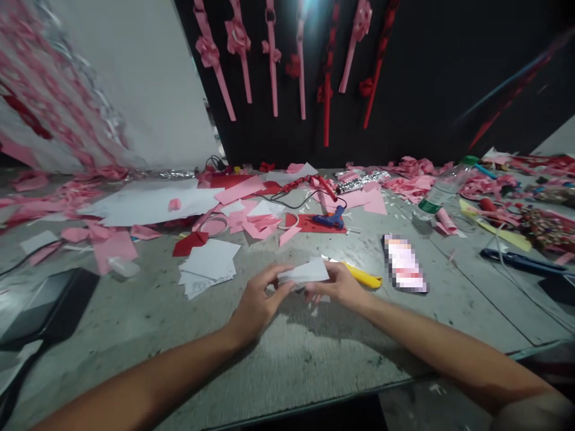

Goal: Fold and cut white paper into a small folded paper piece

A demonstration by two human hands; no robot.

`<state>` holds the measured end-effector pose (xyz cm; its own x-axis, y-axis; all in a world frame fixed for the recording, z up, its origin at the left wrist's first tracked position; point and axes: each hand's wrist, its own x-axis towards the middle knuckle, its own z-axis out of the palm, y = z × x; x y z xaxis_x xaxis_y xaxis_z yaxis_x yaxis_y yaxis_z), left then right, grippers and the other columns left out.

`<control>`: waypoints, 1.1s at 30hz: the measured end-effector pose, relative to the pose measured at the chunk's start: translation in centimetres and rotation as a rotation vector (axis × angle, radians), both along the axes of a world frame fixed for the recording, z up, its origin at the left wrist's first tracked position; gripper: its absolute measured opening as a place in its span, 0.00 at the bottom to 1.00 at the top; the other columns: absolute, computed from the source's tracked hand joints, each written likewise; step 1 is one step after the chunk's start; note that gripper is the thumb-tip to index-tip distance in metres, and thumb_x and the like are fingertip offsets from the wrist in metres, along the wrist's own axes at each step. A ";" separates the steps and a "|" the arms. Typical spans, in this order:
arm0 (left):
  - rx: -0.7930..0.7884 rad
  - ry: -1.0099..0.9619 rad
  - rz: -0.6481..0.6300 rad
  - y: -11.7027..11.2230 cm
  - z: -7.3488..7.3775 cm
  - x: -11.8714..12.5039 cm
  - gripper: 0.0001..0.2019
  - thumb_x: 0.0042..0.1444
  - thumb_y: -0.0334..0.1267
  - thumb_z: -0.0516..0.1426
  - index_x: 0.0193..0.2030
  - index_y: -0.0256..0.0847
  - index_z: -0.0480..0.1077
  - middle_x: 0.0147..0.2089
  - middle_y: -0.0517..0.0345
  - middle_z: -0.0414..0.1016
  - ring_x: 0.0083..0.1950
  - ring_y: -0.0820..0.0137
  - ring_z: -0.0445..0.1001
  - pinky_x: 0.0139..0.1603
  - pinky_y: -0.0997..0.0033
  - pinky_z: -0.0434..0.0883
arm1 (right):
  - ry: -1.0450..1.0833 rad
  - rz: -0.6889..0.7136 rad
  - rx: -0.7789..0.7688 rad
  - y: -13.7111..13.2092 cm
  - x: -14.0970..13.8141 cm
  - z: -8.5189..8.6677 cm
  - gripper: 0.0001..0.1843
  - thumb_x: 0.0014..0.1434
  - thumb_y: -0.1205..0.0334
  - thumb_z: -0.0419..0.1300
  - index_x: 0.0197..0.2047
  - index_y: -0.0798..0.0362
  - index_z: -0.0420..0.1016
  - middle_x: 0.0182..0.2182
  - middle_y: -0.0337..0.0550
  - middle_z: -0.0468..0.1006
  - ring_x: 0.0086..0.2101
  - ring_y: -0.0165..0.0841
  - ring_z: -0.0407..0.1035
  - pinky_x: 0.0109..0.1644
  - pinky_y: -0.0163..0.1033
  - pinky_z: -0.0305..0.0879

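A small white piece of paper is held between both hands above the grey table. My left hand pinches its left end with fingers closed. My right hand grips its right end, fingers curled. A yellow utility knife lies on the table just right of my right hand. A stack of white paper pieces lies to the left of my left hand.
Pink and red paper scraps litter the table's back. A blue glue gun, a phone, a plastic bottle, blue scissors and a dark device at left lie around. Pink and red ribbon strips hang on the black wall.
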<state>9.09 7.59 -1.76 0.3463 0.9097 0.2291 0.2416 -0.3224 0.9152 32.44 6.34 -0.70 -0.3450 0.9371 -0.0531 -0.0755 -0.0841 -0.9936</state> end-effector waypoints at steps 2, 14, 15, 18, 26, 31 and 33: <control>-0.012 0.001 -0.002 0.0 -0.1 0.0 0.15 0.66 0.45 0.63 0.55 0.43 0.80 0.48 0.55 0.81 0.43 0.67 0.74 0.48 0.69 0.69 | -0.019 -0.003 0.007 0.0 0.0 0.1 0.25 0.53 0.45 0.79 0.41 0.56 0.81 0.29 0.41 0.84 0.28 0.35 0.80 0.32 0.36 0.77; -0.327 -0.136 -0.133 0.9 0.5 0.3 0.21 0.59 0.51 0.67 0.52 0.37 0.81 0.37 0.54 0.82 0.32 0.70 0.74 0.37 0.70 0.71 | -0.033 -0.068 0.023 -0.1 0.0 -0.4 0.28 0.56 0.38 0.75 0.39 0.57 0.85 0.32 0.47 0.87 0.27 0.34 0.81 0.31 0.36 0.77; -0.323 -0.131 -0.128 1.0 0.5 0.3 0.19 0.60 0.51 0.66 0.48 0.36 0.81 0.34 0.55 0.81 0.31 0.70 0.73 0.36 0.71 0.71 | -0.036 -0.070 0.020 -0.1 0.0 -0.4 0.27 0.56 0.38 0.75 0.39 0.57 0.85 0.31 0.46 0.86 0.27 0.34 0.81 0.31 0.35 0.77; -0.305 -0.124 -0.099 0.9 0.5 0.5 0.17 0.62 0.51 0.65 0.44 0.37 0.81 0.32 0.56 0.80 0.31 0.71 0.73 0.35 0.72 0.70 | -0.033 -0.062 0.003 -0.1 0.1 -0.4 0.26 0.56 0.40 0.76 0.40 0.57 0.86 0.30 0.46 0.86 0.27 0.34 0.81 0.32 0.35 0.77; -0.275 -0.106 -0.069 0.4 0.1 0.3 0.15 0.65 0.50 0.64 0.44 0.39 0.81 0.32 0.58 0.79 0.31 0.71 0.73 0.35 0.72 0.68 | -0.049 -0.056 -0.024 -0.1 0.1 -0.4 0.29 0.54 0.37 0.76 0.39 0.58 0.87 0.35 0.52 0.89 0.27 0.36 0.82 0.31 0.36 0.76; -0.314 -0.151 -0.103 0.6 0.1 0.3 0.20 0.62 0.51 0.66 0.53 0.38 0.78 0.35 0.58 0.79 0.34 0.70 0.75 0.38 0.71 0.71 | -0.056 -0.093 -0.032 -0.2 -0.1 -0.2 0.28 0.55 0.36 0.74 0.36 0.57 0.88 0.29 0.49 0.87 0.24 0.35 0.80 0.31 0.37 0.75; -0.340 -0.160 -0.140 0.8 0.2 0.4 0.23 0.60 0.52 0.67 0.55 0.37 0.77 0.34 0.57 0.80 0.33 0.70 0.76 0.38 0.71 0.72 | -0.055 -0.098 -0.026 -0.3 -0.1 -0.2 0.28 0.56 0.36 0.74 0.36 0.57 0.88 0.28 0.48 0.86 0.24 0.35 0.80 0.31 0.37 0.75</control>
